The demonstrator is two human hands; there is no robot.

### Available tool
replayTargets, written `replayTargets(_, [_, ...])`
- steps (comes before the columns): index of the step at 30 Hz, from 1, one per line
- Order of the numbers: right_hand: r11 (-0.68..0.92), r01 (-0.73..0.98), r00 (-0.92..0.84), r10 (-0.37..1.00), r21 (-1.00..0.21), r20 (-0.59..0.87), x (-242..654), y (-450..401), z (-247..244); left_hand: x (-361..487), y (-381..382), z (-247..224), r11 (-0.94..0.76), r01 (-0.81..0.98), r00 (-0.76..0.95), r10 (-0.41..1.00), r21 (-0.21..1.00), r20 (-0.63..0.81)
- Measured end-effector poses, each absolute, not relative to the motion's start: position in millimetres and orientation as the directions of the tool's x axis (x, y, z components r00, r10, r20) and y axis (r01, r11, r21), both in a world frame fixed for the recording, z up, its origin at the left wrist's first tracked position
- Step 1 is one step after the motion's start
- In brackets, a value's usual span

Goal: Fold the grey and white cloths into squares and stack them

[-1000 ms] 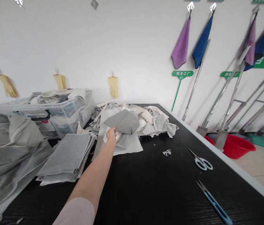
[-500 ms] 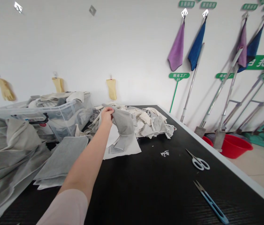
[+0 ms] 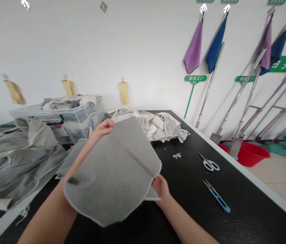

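Observation:
A grey cloth (image 3: 114,169) with a pale stitched edge hangs spread out above the black table, in the middle of the view. My left hand (image 3: 104,128) pinches its upper left edge. At its lower right edge my right hand (image 3: 161,186) is closed on the cloth, its fingers partly hidden behind the fabric. Behind the cloth lies a heap of grey and white cloths (image 3: 168,127). A flat stack of grey cloths (image 3: 75,154) is partly covered by my left arm.
White-handled scissors (image 3: 210,164) and blue thread snips (image 3: 217,196) lie at the right, near thread scraps (image 3: 176,156). A clear bin (image 3: 78,117) full of cloths stands at the left back, behind a large grey cloth pile (image 3: 31,156). Red buckets (image 3: 253,154) stand beyond the table edge.
My left hand has lifted the grey cloth off the heap and brought it nearer. My right hand has come into view and holds its other side. The view has shifted slightly.

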State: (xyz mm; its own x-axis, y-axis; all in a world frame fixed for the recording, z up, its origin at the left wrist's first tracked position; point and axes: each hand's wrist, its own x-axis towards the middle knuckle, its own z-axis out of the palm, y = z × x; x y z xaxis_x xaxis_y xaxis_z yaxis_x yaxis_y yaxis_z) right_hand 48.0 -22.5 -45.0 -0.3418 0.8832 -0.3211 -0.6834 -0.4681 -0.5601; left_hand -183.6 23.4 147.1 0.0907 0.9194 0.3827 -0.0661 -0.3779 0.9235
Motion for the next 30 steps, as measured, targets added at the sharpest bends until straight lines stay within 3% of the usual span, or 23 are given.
replayTargets(2, [-0.349,-0.656,-0.169,0.932,-0.669,-0.321,68.0,-10.7,-43.3,-193.1,12.1,107.0,-0.165,0.149,0.220,0.967,0.975,0.130])
replayTargets(3, [-0.291,-0.606,-0.082,0.948,-0.740,-0.306,76.0,-7.3,-43.0,-197.7,6.9,88.8,-0.054,0.327,0.262,0.964,0.943,-0.036])
replayTargets(5, [-0.226,-0.436,0.008,0.967,-0.871,-0.255,86.1,-4.7,-43.8,-203.9,-5.5,60.4,0.022,0.613,0.216,0.957,0.790,-0.195])
replayTargets(8, [-0.153,-0.082,-0.077,0.986,-0.985,-0.146,88.4,-7.7,-47.8,-197.5,-34.1,41.3,-0.059,0.740,0.254,0.947,0.670,-0.197])
replayTargets(10, [-0.077,0.132,-0.138,0.986,-0.988,-0.096,86.3,-11.1,-49.5,-180.6,-59.7,39.8,-0.140,0.753,0.340,0.919,0.643,-0.199])
replayTargets(13, [-0.035,0.264,-0.178,0.980,-0.964,-0.084,86.1,-16.0,-45.0,-145.6,-97.5,39.9,-0.220,0.843,0.346,0.920,0.492,-0.182])
replayTargets(17, [-0.092,0.174,-0.296,0.945,-0.980,-0.141,94.2,-23.3,-23.1,-108.4,-125.6,30.7,-0.272,0.882,0.342,0.931,0.384,-0.128])
replayTargets(20, [-0.191,-0.018,-0.373,0.912,-0.981,-0.171,96.2,-29.9,-5.4,-93.8,-130.0,24.8,-0.227,0.899,0.301,0.941,0.374,-0.152])
replayTargets(24, [-0.240,-0.392,-0.283,0.950,-0.888,-0.132,82.7,-36.2,0.2,-77.9,-130.3,26.8,-0.174,0.889,0.259,0.954,0.424,-0.151])
replayTargets(30, [-0.319,-0.490,-0.212,0.946,-0.811,-0.244,60.8,-41.2,-13.1,-51.1,-125.7,18.7,-0.074,0.868,0.150,0.982,0.491,-0.116])
